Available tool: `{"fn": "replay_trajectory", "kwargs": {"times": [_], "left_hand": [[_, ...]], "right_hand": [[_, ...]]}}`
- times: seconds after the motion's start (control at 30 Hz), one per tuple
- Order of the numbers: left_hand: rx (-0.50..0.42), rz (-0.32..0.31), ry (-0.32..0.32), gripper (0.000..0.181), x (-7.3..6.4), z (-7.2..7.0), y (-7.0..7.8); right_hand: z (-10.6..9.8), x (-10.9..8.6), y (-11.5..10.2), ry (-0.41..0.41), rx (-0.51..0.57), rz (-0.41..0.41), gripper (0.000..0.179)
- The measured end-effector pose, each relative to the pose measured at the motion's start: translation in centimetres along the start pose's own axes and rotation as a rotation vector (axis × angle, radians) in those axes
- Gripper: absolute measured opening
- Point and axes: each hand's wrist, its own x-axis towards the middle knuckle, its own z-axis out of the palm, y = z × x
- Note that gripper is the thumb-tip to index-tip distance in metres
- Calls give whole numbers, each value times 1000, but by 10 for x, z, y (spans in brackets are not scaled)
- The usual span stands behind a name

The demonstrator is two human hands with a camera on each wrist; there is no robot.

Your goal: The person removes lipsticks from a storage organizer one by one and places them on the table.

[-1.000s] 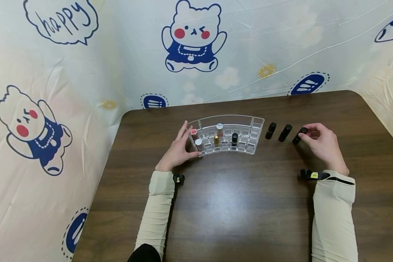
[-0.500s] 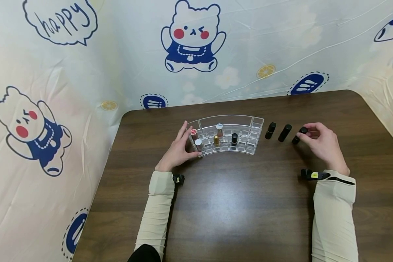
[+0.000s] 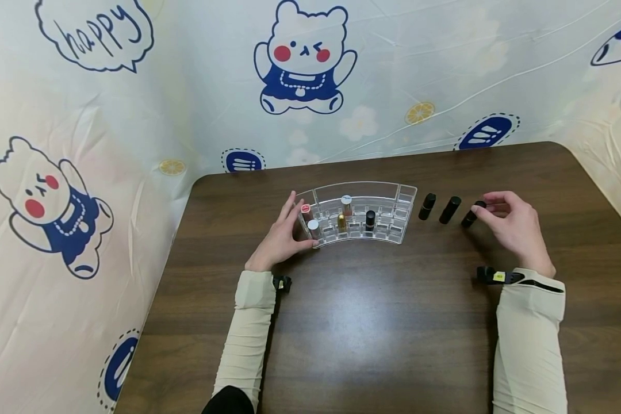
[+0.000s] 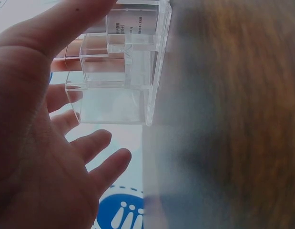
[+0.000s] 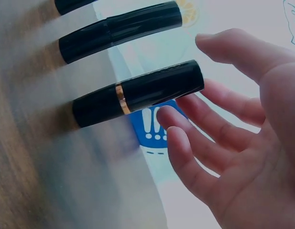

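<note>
A clear, curved lipstick organizer (image 3: 388,213) stands on the table. My left hand (image 3: 278,241) holds its left end, thumb at the front corner and fingers along the side and back. Several tubes stand in its slots, among them a gold tube (image 3: 342,223), a black one (image 3: 370,221) and a white-capped one (image 3: 314,229). Right of the organizer, three black lipstick tubes stand in a row. My right hand (image 3: 516,227) is around the rightmost lipstick (image 5: 159,88), which has a gold band; in the right wrist view the thumb is apart from it and the fingers are loosely bent behind it.
The middle black tube (image 3: 449,210) and the left black tube (image 3: 427,207) stand between the organizer and my right hand. The brown wooden table (image 3: 362,322) ends at a back edge, with a printed cloth (image 3: 207,86) hanging behind and at the sides.
My right hand has loosened from the rightmost lipstick and drawn slightly to the right; the tube stays standing. My left hand keeps its place on the organizer.
</note>
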Motion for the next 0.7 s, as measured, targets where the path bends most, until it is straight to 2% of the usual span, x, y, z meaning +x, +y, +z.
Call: {"fn": "replay_trajectory", "kwargs": {"times": [0.23, 0.37, 0.5, 0.7], "left_hand": [[-5, -4, 1, 102, 0, 0, 0], [-4, 1, 0, 102, 0, 0, 0], [-5, 0, 0, 102, 0, 0, 0], [-7, 1, 1, 102, 0, 0, 0]], "right_hand": [[-1, -2, -13, 183, 107, -62, 43], [-1, -2, -19, 242, 161, -93, 38], [-1, -3, -26, 259, 212, -120, 33], [7, -2, -37, 225, 245, -185, 32]]}}
